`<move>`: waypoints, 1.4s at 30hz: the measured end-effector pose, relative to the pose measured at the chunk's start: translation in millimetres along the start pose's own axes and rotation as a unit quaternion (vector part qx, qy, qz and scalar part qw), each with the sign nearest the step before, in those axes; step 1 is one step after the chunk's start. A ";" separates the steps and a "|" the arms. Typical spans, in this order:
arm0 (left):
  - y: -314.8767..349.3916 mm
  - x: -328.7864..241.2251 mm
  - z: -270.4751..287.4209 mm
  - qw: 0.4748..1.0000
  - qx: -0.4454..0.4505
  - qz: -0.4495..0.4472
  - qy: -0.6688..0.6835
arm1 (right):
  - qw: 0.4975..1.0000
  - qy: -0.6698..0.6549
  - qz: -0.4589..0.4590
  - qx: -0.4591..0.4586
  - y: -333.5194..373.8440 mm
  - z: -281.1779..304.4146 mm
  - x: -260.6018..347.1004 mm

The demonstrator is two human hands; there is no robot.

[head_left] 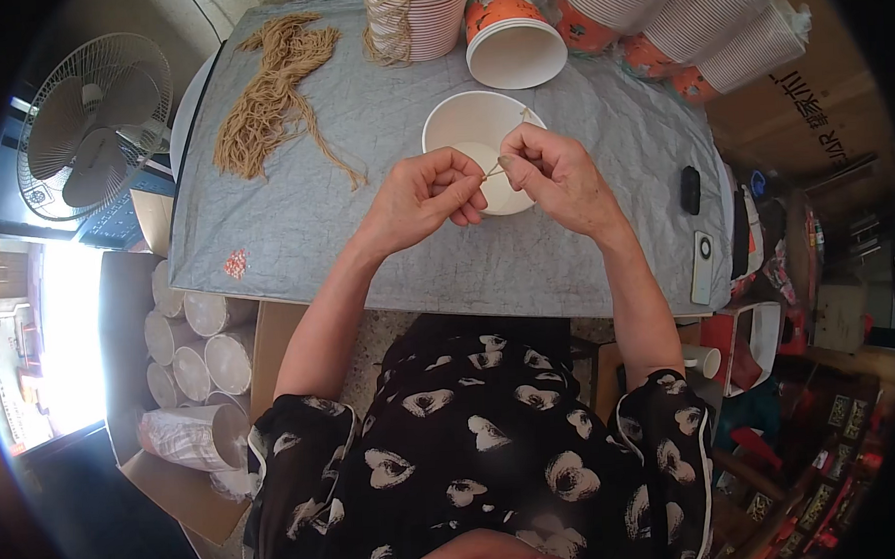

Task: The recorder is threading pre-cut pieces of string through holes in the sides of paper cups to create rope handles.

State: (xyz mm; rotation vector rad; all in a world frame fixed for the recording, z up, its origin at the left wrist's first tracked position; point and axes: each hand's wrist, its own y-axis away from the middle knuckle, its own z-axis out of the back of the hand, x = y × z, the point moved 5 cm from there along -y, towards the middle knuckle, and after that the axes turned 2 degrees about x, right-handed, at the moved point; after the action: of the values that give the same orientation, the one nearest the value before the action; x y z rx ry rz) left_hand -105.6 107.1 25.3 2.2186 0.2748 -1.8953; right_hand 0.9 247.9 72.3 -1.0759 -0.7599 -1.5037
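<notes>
Over a white paper bucket [449,127], both my hands pinch a short piece of tan cord [495,171]. My left hand [429,195] has thumb and index finger pressed together on one part of it. Opposite, my right hand [560,180] grips the other part between thumb and fingers. The bucket stands with its mouth facing up, and a bit of cord shows at its far right rim. My hands hide part of its near side. A bundle of loose tan cords [270,97] lies spread at the left of the table.
Behind stand a stack of white buckets [436,20] draped with cords, an orange-printed bucket [515,52] on its side, and wrapped stacks [706,28]. A grey cloth covers the table [367,268]. A black object [690,190] and remote control [703,267] lie right. A fan [96,125] stands left.
</notes>
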 end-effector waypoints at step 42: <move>12.2 21.3 -4.5 0.979 -0.160 -0.003 0.129 | 0.991 0.054 0.048 -0.109 26.1 -19.1 2.7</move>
State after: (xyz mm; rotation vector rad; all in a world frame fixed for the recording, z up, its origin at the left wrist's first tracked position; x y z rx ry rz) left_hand -94.7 96.8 5.5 2.2310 0.5837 -1.4395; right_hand 22.0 224.3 65.2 -1.1659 -0.4707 -1.5743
